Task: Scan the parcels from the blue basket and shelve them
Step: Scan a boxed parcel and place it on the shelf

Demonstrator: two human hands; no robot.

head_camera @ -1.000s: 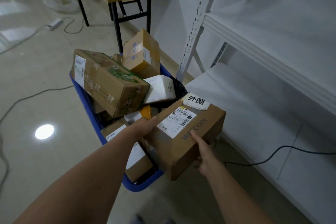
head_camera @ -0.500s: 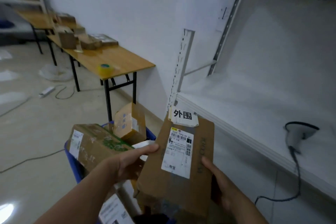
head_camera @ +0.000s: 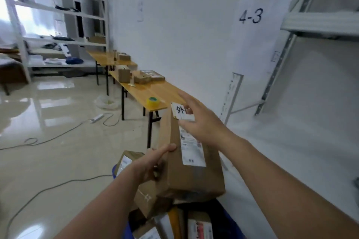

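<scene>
To the right, just beside the parcel, stands a white shelf rack [head_camera: 291, 151], with a paper sign "4-3" [head_camera: 250, 16] near its post. Along the wall behind runs a wooden worktop [head_camera: 161, 91], carrying small cartons and a yellow tape roll [head_camera: 152, 101]. At the bottom, the blue basket [head_camera: 114, 173], holding more parcels.

Above the basket, lifted in the air, the brown parcel [head_camera: 186, 178]. Long axis pointing away from the body and tilted upward, labelled face turned up and a little to the right.

Left grip [head_camera: 149, 163] closed on the near left edge, thumb on top, fingers underneath, apparently carrying the weight. Right grip [head_camera: 202, 120] lying over the far end, index finger straight, thumb and one fingertip touching the white sticker [head_camera: 182, 112]. Cannot tell whether pinching it or only resting there.

Below the sticker, the shipping label [head_camera: 191, 151], not covered. Probably the scanning step. Rack lying to the right of the parcel, so right grip the nearer one.
</scene>
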